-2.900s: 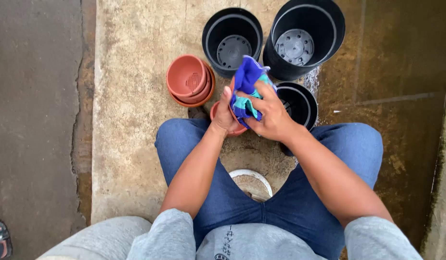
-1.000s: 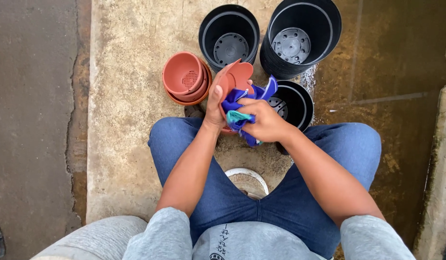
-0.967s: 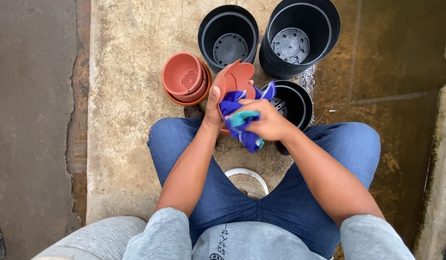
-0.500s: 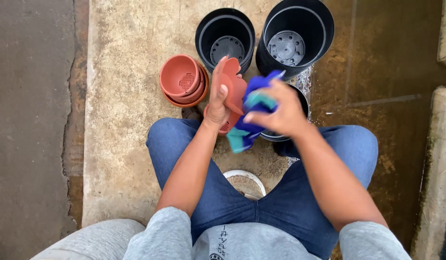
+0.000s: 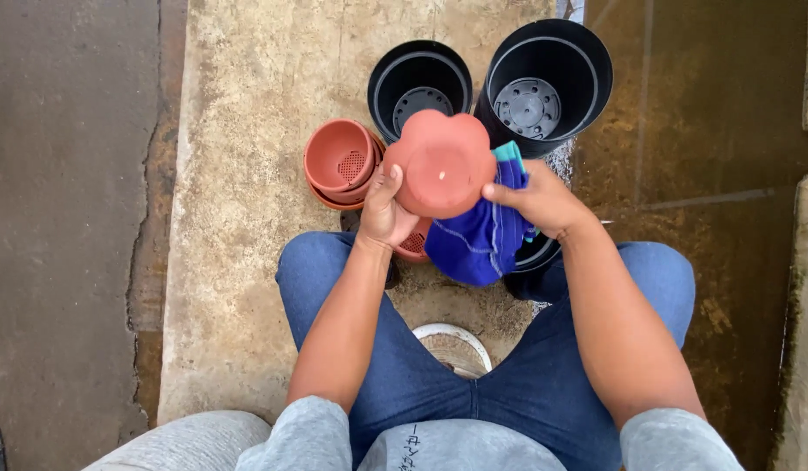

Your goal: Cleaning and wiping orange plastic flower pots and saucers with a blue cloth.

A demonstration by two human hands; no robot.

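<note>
Both hands grip terracotta saucer [image 5: 445, 163], right adds blue cloth [image 5: 478, 235]; cracked concrete slab [image 5: 247, 174].

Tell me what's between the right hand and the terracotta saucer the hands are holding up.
In the head view, a blue cloth lies between the right hand and the terracotta saucer, draped under the fingers against the saucer's edge.

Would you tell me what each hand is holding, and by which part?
Left hand grips the terracotta pot by its side; right hand holds a bunched blue cloth against it.
</note>
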